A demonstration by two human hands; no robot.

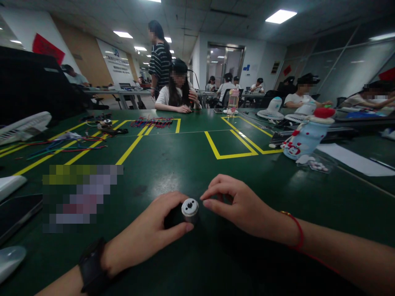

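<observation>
A small cylindrical motor (190,210) stands upright on the green table, its pale round end face turned up with dark holes in it. My left hand (154,224) wraps round it from the left, thumb at the near side and index finger behind. Just right of the motor, and apart from it, my right hand (230,201) holds thumb and index fingertips close together in a pinch. Anything between those fingertips is too small to make out. A dark watch is on my left wrist and a red cord on my right.
Loose coloured wires (70,144) lie at the left, with more wires (152,122) farther back. Yellow tape (236,156) marks the green table (173,156). A light-blue bottle (311,137) stands at the right near paper (354,158). A person sits across the table.
</observation>
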